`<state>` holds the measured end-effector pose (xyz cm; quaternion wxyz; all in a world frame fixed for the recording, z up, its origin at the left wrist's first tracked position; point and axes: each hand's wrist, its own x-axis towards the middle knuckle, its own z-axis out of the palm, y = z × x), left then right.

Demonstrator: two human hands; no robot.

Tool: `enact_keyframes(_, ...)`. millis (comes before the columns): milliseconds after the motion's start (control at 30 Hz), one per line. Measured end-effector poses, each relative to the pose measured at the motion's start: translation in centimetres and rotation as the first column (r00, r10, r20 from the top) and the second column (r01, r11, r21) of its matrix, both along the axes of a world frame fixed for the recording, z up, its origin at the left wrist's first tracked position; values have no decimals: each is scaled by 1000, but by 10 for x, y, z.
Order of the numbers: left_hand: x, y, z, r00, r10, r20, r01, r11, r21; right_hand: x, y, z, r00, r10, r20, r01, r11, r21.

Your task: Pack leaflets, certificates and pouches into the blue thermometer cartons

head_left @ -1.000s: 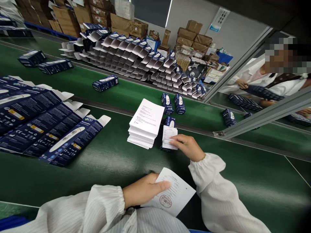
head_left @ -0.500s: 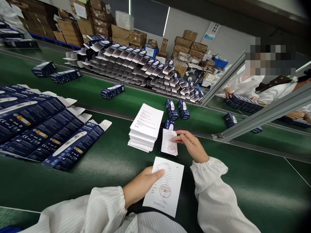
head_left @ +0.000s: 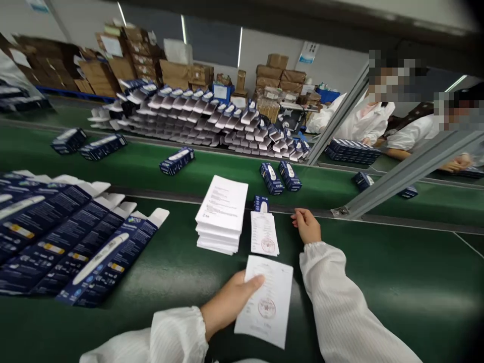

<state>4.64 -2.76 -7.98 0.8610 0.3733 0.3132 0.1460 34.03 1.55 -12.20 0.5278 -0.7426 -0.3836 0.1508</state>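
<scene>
The left hand (head_left: 230, 300) pinches a thin white paper sheet (head_left: 265, 301) by its left edge, thumb on top and fingers beneath; the sheet is rectangular, printed with fine text and a round red stamp near its lower half, and it hangs low over the dark green, matte desk (head_left: 378, 282) close to the person's body. The right hand (head_left: 307, 225) lies farther out on the desk with its fingers loosely curled, gripping nothing, just to the right of a smaller stamped slip (head_left: 264, 240) that lies flat, apart from the fingers. Behind that slip stands a small dark blue carton (head_left: 261, 203), seen end-on. To the left of the slip sits a squared stack of white leaflets (head_left: 222, 214), its edges showing many thin layers. Both forearms wear white, finely striped sleeves with gathered elastic cuffs (head_left: 321, 252). On the far left, flat, unfolded blue cardboard cartons (head_left: 75, 242) with white flaps lie fanned and overlapping, glossy, each printed with a long white device. Beyond a dark dividing strip, a brighter green belt (head_left: 151, 166) carries a few closed blue boxes (head_left: 280, 176), and behind it rise rows of open cartons (head_left: 212, 121) with raised white flaps. At upper right, co-workers in white coats (head_left: 359, 123) are at stacked blue boxes behind a slanted grey metal rail (head_left: 408, 174).
</scene>
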Motion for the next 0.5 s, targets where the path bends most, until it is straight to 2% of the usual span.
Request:
enact_keyframes(133,7,4,-5,998,-64,23,62,995,77,-1,3,-1,1000,15,1,-15,1000,2)
enact_keyframes(300,13,13,-12,991,-121,63,116,990,78,2,1,-6,998,55,13,-55,998,-20)
enact_keyframes(400,7,18,-8,976,-176,125,158,978,139,3,1,-8,997,70,18,-69,997,-34)
enact_keyframes(500,1,24,2,959,-217,185,179,963,201,2,3,-8,997,78,20,-78,996,-36)
